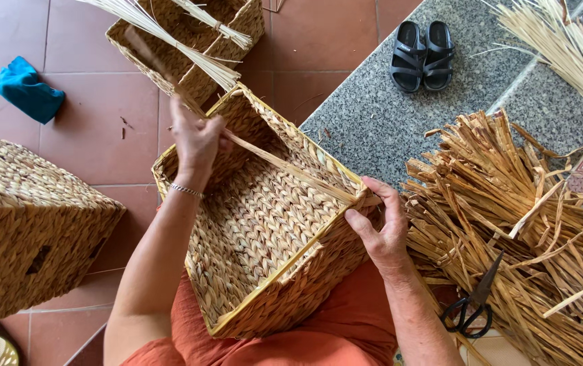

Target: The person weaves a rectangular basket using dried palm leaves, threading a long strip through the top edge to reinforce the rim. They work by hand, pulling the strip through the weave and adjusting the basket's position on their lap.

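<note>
Your left hand (196, 139) is raised over the far left corner of the woven basket (264, 224) on your lap, fingers closed tight around a long flat straw strip (284, 166), pulling it taut. The strip runs diagonally across the open basket to its right rim, where your right hand (379, 227) waits. There your thumb and fingers pinch the strip against the rim, pinning the end so the pull from the other hand does not slacken it. The basket lies tilted with its opening towards you and its near end resting on your orange clothing (332, 332), which keeps the rim within reach of both hands.

To your right, a loose heap of dried straw (508, 224) lies just beside the basket, close enough to draw from. Black scissors (471, 305) rest on the near edge of that heap, next to your right forearm. On the far side of your basket stands another open basket (189, 47) with thin reed bundles laid across it. A finished basket (27, 224) sits on its side at the left, and a blue cloth (27, 91) lies on the tiled floor beyond it. A pair of black sandals (421, 54) stands on the far grey stone slab.
</note>
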